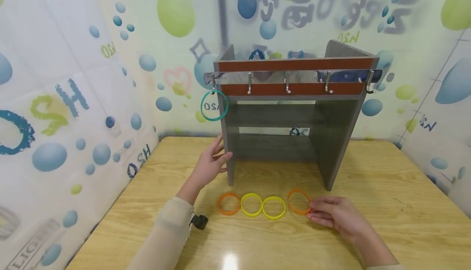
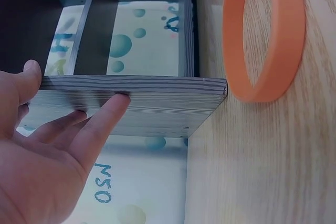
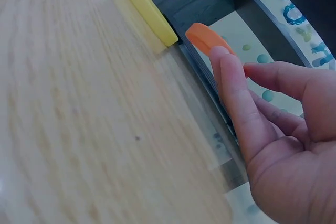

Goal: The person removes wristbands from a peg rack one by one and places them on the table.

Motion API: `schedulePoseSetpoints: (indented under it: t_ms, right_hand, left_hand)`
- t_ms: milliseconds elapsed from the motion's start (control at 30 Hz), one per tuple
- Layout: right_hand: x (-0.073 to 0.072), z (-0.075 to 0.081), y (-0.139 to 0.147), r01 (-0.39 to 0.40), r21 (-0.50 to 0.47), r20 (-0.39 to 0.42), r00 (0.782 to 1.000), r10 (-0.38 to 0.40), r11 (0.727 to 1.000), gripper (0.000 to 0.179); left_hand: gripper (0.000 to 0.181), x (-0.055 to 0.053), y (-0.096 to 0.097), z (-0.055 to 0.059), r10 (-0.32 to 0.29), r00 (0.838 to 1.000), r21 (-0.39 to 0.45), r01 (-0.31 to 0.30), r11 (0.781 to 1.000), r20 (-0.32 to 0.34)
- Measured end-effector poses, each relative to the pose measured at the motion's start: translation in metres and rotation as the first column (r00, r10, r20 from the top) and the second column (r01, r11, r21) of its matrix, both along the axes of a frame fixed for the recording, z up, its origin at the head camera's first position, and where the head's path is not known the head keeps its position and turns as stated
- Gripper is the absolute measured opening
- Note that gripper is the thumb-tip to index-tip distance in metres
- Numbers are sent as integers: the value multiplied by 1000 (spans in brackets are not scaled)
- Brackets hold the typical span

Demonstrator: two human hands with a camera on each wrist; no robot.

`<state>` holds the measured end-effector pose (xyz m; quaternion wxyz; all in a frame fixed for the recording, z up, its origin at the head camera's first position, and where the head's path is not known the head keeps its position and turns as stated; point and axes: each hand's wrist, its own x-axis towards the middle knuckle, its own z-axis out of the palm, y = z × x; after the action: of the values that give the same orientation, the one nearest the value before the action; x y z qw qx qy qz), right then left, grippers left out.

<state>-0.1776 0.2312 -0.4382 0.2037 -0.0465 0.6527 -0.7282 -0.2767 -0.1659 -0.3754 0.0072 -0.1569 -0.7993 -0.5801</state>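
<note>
My left hand (image 1: 209,166) grips the left side panel of a grey wooden shelf (image 1: 340,127), thumb at its front edge and fingers along the outer face. In the left wrist view, that panel (image 2: 136,84) spans the frame beside an orange band (image 2: 287,40). My right hand (image 1: 340,217) pinches a second orange silicone wristband (image 1: 289,204) between thumb and fingers, near the shelf's right foot. In the right wrist view the held orange band (image 3: 202,36) extends past the fingertips. A teal wristband (image 1: 214,119) hangs from the leftmost hook.
An orange wristband (image 1: 229,213) and two yellow wristbands, one left (image 1: 252,215) and one right (image 1: 274,218), lie in a row on the wooden table (image 1: 397,172). A metal rail with several hooks (image 1: 288,86) crosses the shelf's front. A patterned curtain (image 1: 176,53) stands behind.
</note>
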Motion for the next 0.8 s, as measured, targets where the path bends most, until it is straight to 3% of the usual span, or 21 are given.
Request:
schedulePoseSetpoints:
  t_ms: [800]
  right_hand:
    - [0, -4, -3, -6, 30, 22, 1000, 6, 1000, 36]
  left_hand:
    - [76, 1, 1, 1, 7, 1000, 3, -7, 1000, 7]
